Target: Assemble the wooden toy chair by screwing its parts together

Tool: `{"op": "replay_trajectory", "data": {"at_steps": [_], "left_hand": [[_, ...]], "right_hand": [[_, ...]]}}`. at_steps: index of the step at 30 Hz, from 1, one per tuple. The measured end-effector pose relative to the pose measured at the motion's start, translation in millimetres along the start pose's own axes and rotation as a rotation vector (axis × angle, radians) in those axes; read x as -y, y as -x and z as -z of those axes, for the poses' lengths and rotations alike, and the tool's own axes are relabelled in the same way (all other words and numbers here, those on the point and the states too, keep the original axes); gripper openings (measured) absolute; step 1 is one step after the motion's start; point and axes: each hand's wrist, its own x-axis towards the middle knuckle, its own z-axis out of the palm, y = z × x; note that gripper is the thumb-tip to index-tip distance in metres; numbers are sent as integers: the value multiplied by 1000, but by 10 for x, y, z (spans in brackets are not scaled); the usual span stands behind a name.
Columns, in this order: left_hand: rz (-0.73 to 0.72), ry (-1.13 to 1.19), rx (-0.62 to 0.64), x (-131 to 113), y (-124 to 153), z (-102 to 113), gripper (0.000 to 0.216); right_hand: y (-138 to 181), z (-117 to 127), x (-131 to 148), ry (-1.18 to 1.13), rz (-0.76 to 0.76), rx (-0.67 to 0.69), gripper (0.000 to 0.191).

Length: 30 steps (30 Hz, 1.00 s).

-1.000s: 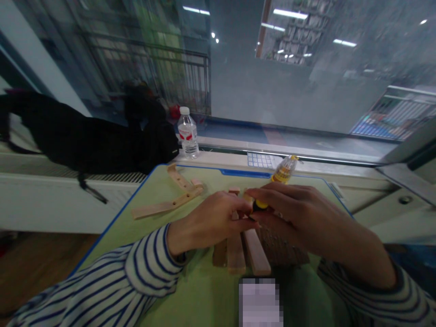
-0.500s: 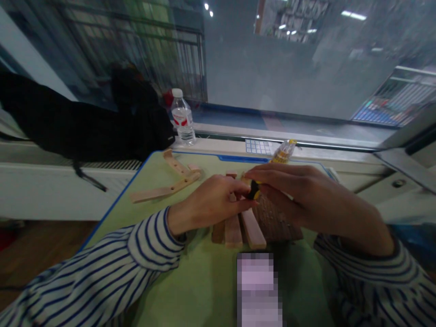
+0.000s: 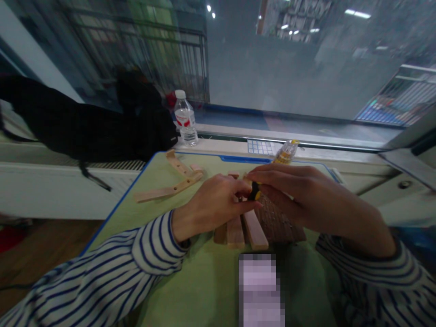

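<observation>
My left hand (image 3: pixel 218 197) is closed, thumb and fingers pinching a small black-and-yellow handle, which looks like a screwdriver (image 3: pixel 254 190); its shaft is hidden. From the other side, the fingers of my right hand (image 3: pixel 296 190) press together around the same handle. Beneath both hands lie pale wooden strips, one pointing towards me (image 3: pixel 256 231) and another beside it (image 3: pixel 235 234). They rest on a darker brown wooden block (image 3: pixel 281 222) with a rough, grooved top. My fingers cover where the tool meets the wood.
Drilled wooden pieces (image 3: pixel 184 181) lie at the left on the green table (image 3: pixel 190 277). A blurred-out phone-like rectangle (image 3: pixel 260 290) is close to me. Beyond the table are a water bottle (image 3: pixel 185 120), a clear yellow-topped packet (image 3: pixel 286 152) and a black bag (image 3: pixel 102 129).
The whole view has shifted slightly to the right. Both hands keep their hold around the handle, with hardly any change in finger position.
</observation>
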Motion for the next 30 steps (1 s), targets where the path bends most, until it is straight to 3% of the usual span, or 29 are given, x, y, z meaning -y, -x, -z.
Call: {"op": "replay_trajectory", "data": {"at_steps": [9,19,30], "left_hand": [[34,8,54,3,-6,27,28],[41,27,36,-1,-2,22,28],[14,138,106,45,-3,28,23]], "right_hand": [[3,-31,-20,35,11,-56,32],[6,-25,-16,-8,4,-9,27],[0,-30,-8,7,-19,7,24]]}}
